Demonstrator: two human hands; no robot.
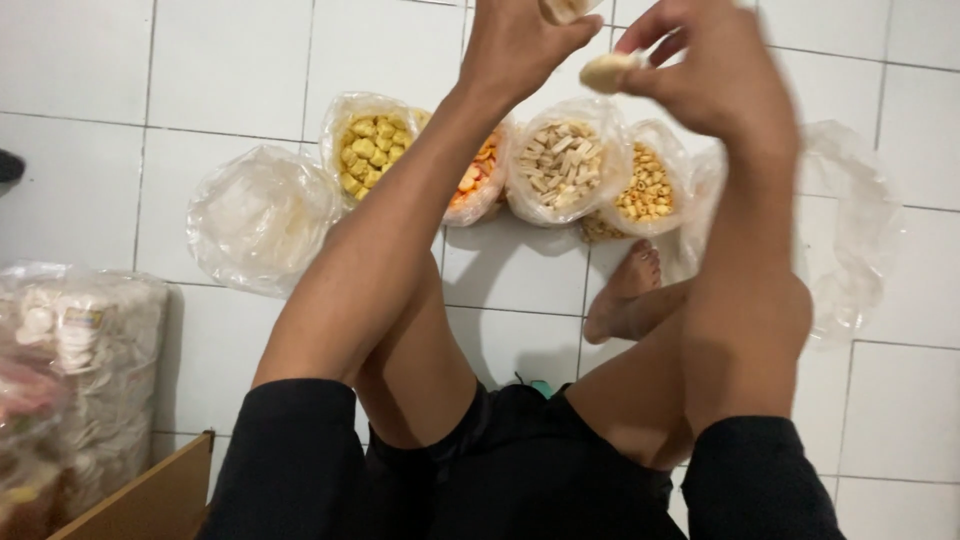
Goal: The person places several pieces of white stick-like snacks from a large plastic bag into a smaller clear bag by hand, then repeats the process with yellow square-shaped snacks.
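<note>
Both my arms are raised toward the top of the view. My right hand [715, 70] pinches a small pale snack piece [607, 70] between thumb and fingers. My left hand [520, 40] is closed around another pale piece [562, 8] at the frame's top edge, mostly cut off. Below the hands, open plastic bags stand in a row on the white tiled floor: yellow puffed snacks [372, 148], orange snacks [480, 172], pale stick-shaped crackers [560, 162] and small yellow ring snacks [645, 188].
A clear bag of white crackers [262, 215] lies at the left of the row, a near-empty clear bag [850, 230] at the right. A large sack of packed white crackers [85, 370] and a cardboard box edge [150, 500] sit at lower left. My bare foot [625, 295] rests mid-floor.
</note>
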